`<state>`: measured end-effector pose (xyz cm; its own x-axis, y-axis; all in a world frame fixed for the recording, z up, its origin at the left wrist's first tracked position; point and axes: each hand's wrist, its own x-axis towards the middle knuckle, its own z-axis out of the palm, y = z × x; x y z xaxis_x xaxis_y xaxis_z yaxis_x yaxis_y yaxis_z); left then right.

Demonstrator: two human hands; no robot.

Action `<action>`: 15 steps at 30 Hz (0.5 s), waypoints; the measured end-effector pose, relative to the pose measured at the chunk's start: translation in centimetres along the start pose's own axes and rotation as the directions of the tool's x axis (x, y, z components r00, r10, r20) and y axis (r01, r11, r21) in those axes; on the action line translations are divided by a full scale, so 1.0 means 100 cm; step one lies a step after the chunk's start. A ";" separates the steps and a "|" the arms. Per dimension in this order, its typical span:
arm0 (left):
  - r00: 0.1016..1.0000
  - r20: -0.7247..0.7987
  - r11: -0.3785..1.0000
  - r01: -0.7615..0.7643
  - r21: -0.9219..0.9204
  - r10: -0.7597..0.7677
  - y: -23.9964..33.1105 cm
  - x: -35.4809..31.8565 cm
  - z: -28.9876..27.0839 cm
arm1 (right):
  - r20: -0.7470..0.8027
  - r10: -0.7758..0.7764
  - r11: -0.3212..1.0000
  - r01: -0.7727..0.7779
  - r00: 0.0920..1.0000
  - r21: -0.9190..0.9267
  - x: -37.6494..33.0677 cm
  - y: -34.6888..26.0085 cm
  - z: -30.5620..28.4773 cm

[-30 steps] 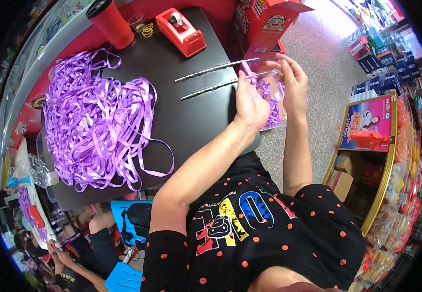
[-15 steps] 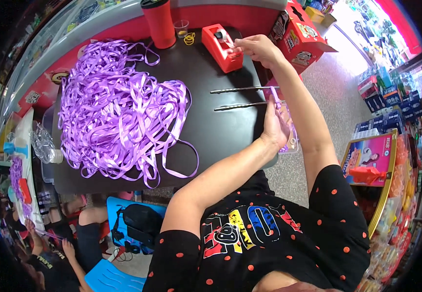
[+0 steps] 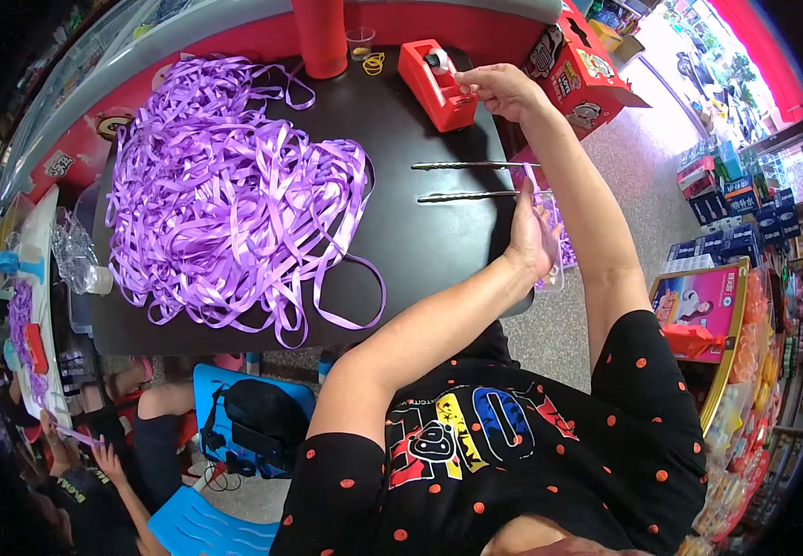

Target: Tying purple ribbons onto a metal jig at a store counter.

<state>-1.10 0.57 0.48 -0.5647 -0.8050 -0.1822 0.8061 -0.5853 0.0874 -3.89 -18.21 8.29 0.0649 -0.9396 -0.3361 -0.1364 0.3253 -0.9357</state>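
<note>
And here is the right hand (image 3: 499,93), far side of the black table (image 3: 401,278), fingertips bunched at the front end of the red tape dispenser (image 3: 440,97); whether they pinch any tape, I cannot tell. Nearer and to the right, the left hand (image 3: 536,243) sits just past the table's edge, palm up with its fingers curved, its thumb by a purple ribbon strip (image 3: 530,176). Is it gripping that strip? Too small to tell! The strip stands at the right ends of two slim metal rods (image 3: 461,166), which run side by side over the tabletop. Below that hand, a clear container (image 3: 559,278) shows more purple inside. Over on the left, a huge tangled ribbon pile (image 3: 234,204) sprawls, one loop curling out toward the right. Beyond it stand a red tumbler (image 3: 321,42) and yellow bands (image 3: 373,63).
</note>
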 end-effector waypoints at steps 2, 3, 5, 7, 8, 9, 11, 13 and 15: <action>1.000 0.001 1.000 0.002 0.004 -0.002 0.001 0.000 0.000 | 0.004 -0.012 1.000 0.012 1.000 0.020 -0.002 0.000 -0.003; 1.000 0.000 1.000 0.002 0.004 -0.002 0.000 0.003 -0.003 | 0.006 -0.031 0.997 0.030 1.000 0.066 -0.006 -0.006 -0.002; 0.999 0.043 0.998 0.020 0.051 -0.023 -0.002 0.007 -0.010 | -0.016 -0.069 0.994 0.070 0.997 0.081 -0.015 -0.018 0.000; 0.999 0.027 0.999 0.024 0.044 -0.025 -0.001 0.007 -0.009 | 0.038 -0.048 0.997 0.046 0.998 0.062 -0.017 -0.014 -0.006; 1.000 0.010 0.999 0.022 0.036 -0.023 -0.001 0.007 -0.009 | 0.096 -0.027 0.999 0.023 0.995 0.041 -0.018 -0.011 -0.008; 1.000 0.012 0.999 0.022 0.034 -0.023 -0.001 0.006 -0.007 | 0.120 -0.047 0.997 0.041 0.992 0.058 -0.020 -0.008 -0.007; 0.999 0.023 0.998 0.032 0.047 -0.033 -0.001 0.004 -0.003 | 0.086 -0.048 0.997 0.043 0.995 0.060 -0.028 -0.002 -0.011; 1.000 0.006 0.999 0.011 0.036 -0.011 0.000 0.002 -0.002 | 0.078 -0.040 0.996 0.033 0.996 0.088 -0.042 0.002 -0.008; 1.000 -0.008 1.000 -0.004 0.029 0.004 0.001 -0.001 0.002 | 0.063 -0.027 0.995 0.021 0.998 0.096 -0.045 0.009 -0.006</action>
<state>-0.98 0.53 0.68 -0.5596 -0.8067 -0.1899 0.8029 -0.5845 0.1169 -4.93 -13.77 8.99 0.1311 -0.9393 -0.3169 -0.0391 0.3146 -0.9484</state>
